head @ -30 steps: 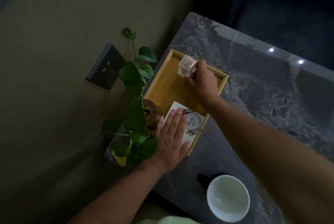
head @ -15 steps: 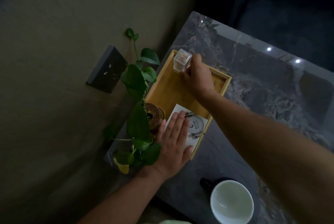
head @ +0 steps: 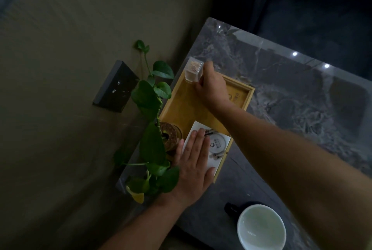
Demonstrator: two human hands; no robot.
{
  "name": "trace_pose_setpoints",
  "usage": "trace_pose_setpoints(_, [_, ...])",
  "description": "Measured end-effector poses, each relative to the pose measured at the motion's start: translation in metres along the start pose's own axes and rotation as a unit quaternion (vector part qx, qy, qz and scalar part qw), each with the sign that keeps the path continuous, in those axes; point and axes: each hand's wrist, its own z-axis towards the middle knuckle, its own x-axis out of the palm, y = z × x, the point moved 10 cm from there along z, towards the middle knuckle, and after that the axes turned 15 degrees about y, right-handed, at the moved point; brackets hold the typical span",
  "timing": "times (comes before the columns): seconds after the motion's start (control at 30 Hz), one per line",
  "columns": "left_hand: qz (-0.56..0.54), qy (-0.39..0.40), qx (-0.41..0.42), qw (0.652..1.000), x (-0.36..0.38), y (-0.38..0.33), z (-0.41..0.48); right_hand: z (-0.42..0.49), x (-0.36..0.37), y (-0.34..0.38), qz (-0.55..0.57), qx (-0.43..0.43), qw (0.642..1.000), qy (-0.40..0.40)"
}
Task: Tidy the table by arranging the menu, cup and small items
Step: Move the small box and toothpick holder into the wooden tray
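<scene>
Right fingers (head: 198,86) pinch clear box (head: 193,70), tray (head: 242,93) far-left corner; left fingers (head: 198,143) flat on menu (head: 219,149)

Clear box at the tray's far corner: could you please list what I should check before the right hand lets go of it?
1. The clear box stands upright: ok.
2. Its base sits on the floor of the tray: cannot tell, the right hand hides it.
3. The right hand grips the clear box: ok.
4. The left hand lies flat on the menu card: ok.
5. The cup is inside the tray: not ok, it stands on the table.
</scene>
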Motion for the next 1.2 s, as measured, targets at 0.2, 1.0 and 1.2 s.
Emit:
trace_pose_setpoints(0.2, [-0.011, 0.003, 0.003, 1.000, -0.005, -0.003, -0.001, 0.000, -0.002, 0.002, -0.005, 0.011, 1.000, 0.005])
trace_pose_setpoints(1.0, [-0.021, 0.129, 0.047, 0.990, -0.035, -0.037, 0.029, -0.200, -0.071, -0.043, -0.090, 0.171, 0.981, -0.028])
trace_pose_setpoints(1.2, [0.027, 0.106, 0.073, 0.991, -0.042, -0.077, 0.031, -0.284, -0.087, -0.086, -0.062, 0.233, 0.970, -0.040])
